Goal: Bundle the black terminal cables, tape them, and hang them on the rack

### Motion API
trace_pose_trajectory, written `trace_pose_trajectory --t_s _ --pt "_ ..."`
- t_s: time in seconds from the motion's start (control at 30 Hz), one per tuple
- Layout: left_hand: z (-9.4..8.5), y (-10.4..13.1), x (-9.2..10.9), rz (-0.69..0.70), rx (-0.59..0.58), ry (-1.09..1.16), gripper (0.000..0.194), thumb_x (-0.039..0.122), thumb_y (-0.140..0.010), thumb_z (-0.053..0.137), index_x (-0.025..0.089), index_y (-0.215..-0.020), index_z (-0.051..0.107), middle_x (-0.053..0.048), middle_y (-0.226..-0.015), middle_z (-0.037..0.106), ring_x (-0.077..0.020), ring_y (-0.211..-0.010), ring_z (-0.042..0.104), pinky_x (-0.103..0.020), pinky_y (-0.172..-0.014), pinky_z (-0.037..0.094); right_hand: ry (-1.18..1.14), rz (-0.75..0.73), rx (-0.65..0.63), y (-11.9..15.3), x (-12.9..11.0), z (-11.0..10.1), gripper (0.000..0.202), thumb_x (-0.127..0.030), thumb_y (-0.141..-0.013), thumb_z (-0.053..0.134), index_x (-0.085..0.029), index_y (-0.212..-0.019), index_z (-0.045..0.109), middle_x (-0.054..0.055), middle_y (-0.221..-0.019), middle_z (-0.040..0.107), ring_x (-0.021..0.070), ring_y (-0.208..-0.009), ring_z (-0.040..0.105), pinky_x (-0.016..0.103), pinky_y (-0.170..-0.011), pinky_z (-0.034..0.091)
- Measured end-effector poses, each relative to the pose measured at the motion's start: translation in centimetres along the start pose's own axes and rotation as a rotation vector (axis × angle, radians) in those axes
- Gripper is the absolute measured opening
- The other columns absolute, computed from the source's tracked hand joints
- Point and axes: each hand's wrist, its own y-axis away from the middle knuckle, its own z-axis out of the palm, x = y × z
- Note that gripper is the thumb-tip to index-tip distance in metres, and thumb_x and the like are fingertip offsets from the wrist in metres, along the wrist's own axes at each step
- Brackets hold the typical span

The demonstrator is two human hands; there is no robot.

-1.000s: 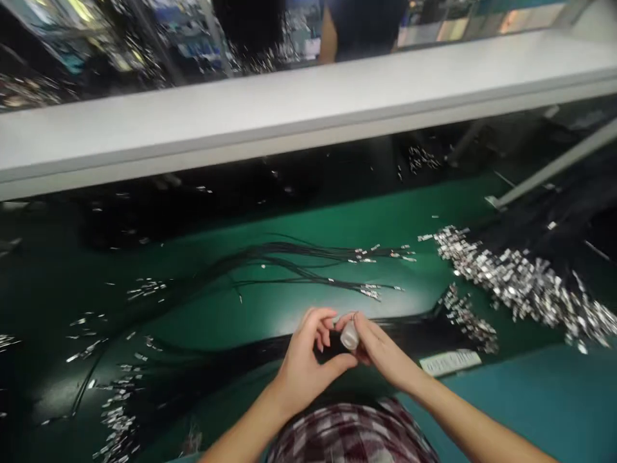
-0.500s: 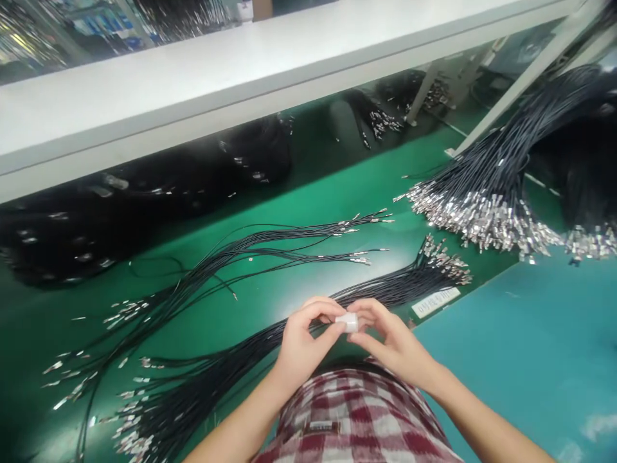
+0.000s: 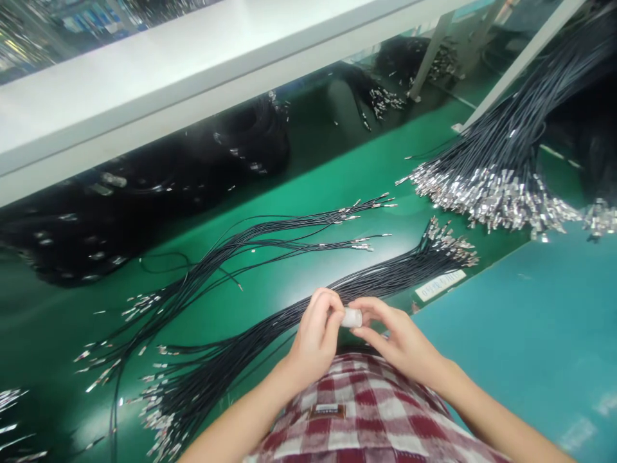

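Both hands meet above the front of the green table. Between them is a small white cylinder, lying roughly sideways; I cannot make out its exact kind. My right hand pinches its right end between thumb and fingers. My left hand has its thumb and bent fingers closed at the left end, partly covering it. Just beyond the hands runs a thick bundle of black wires with metal terminals at both ends. Farther back lies a looser, thinner bundle of black wires.
A white shelf crosses above the back of the table. At right hangs a large bunch of black wires with shiny terminals. A white label strip sits near the edge of a blue surface. Dark wire piles lie under the shelf.
My left hand has turned more upright, its fingers drawn in tighter at the cylinder's left end. My right hand keeps its pinch. The whole view has shifted slightly.
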Motion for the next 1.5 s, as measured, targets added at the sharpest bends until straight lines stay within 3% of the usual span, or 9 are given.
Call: trace_pose_trajectory --t_s 0.17,0.43,0.63,0.77,0.93,1.03,1.17,1.33,1.5 --pt "-0.6 -0.2 1.1 -0.075 0.03 0.081 0.015 0.023 -0.097 0.047 0.017 -0.087 0.055 -0.003 -0.083 0.056 -0.0141 -0.077 0.054 -0.026 -0.071 0.046 -0.034 -0.016 0.074 0.3 0.0 -0.4 0.025 -0.027 -0.093 0.057 -0.025 -0.118 0.054 0.005 -0.106 0.067 0.0186 -0.091 0.065 0.033 -0.082 0.054" --pt "-1.4 0.3 1.6 0.395 -0.079 -0.485 0.02 0.014 -0.098 0.044 0.016 -0.105 0.063 -0.009 -0.095 0.065 -0.0172 -0.088 0.061 -0.03 -0.078 0.05 0.004 -0.018 0.083 0.3 -0.7 -0.7 0.027 -0.029 -0.093 0.057 -0.025 -0.119 0.053 0.006 -0.102 0.069 0.0198 -0.088 0.066 0.036 -0.08 0.056" --pt "-1.8 -0.1 1.4 0.504 -0.257 -0.706 0.028 0.017 -0.1 0.035 0.014 -0.092 0.062 -0.009 -0.085 0.062 -0.0184 -0.078 0.057 -0.033 -0.074 0.047 0.011 -0.008 0.042 0.9 -0.5 -0.4 0.027 -0.028 -0.093 0.058 -0.024 -0.119 0.052 0.006 -0.101 0.069 0.0197 -0.087 0.067 0.035 -0.079 0.056" --pt "-1.9 -0.4 1.8 0.384 -0.265 -0.528 0.026 0.018 -0.099 0.035 0.016 -0.088 0.058 -0.008 -0.085 0.06 -0.0177 -0.079 0.054 -0.032 -0.074 0.046 -0.055 -0.011 0.057 1.3 -0.5 -0.1 0.028 -0.027 -0.093 0.058 -0.024 -0.12 0.052 0.005 -0.103 0.069 0.019 -0.09 0.067 0.033 -0.081 0.056" --pt "-1.8 -1.3 2.8 -0.233 -0.233 0.174 0.02 0.035 -0.094 0.052 0.016 -0.085 0.055 -0.001 -0.072 0.055 -0.0107 -0.064 0.05 -0.023 -0.061 0.044 -0.121 -0.022 0.073 1.2 -1.1 -0.6 0.024 -0.028 -0.093 0.057 -0.024 -0.117 0.055 0.007 -0.107 0.068 0.0201 -0.095 0.067 0.034 -0.084 0.057" --pt "-1.8 -1.7 2.6 -0.449 -0.214 0.484 0.027 0.041 -0.09 0.057 0.015 -0.086 0.055 0.002 -0.066 0.052 -0.0088 -0.056 0.048 -0.022 -0.055 0.042 -0.153 -0.009 0.07 1.1 -1.1 -0.7 0.025 -0.029 -0.093 0.056 -0.024 -0.117 0.056 0.007 -0.108 0.067 0.0205 -0.096 0.066 0.036 -0.086 0.056" --pt "-1.7 -1.3 2.2 -0.301 -0.064 0.272 0.031 0.045 -0.083 0.067 0.016 -0.095 0.059 0.0 -0.078 0.055 -0.0107 -0.064 0.051 -0.023 -0.058 0.044 -0.172 0.064 0.044 1.1 -0.9 -0.6 0.027 -0.031 -0.093 0.057 -0.024 -0.119 0.054 0.008 -0.109 0.067 0.0211 -0.097 0.066 0.037 -0.086 0.056" --pt "-0.5 -0.3 1.7 0.048 -0.113 -0.084 0.011 0.027 -0.088 0.064 0.018 -0.082 0.067 -0.005 -0.085 0.061 -0.0157 -0.081 0.057 -0.028 -0.074 0.046 -0.122 0.081 -0.025 1.5 -0.5 -1.0 0.026 -0.029 -0.092 0.057 -0.024 -0.118 0.053 0.005 -0.098 0.068 0.0194 -0.088 0.065 0.035 -0.081 0.054" --pt "1.4 0.3 -0.3 -0.108 -0.082 -0.027 0.016 0.022 -0.088 0.06 0.016 -0.073 0.062 -0.002 -0.074 0.061 -0.013 -0.069 0.054 -0.024 -0.065 0.042 -0.308 0.209 -0.062 0.9 1.2 0.5 0.043 -0.036 -0.081 0.071 -0.023 -0.117 0.051 0.004 -0.099 0.068 0.0176 -0.082 0.067 0.033 -0.076 0.054"
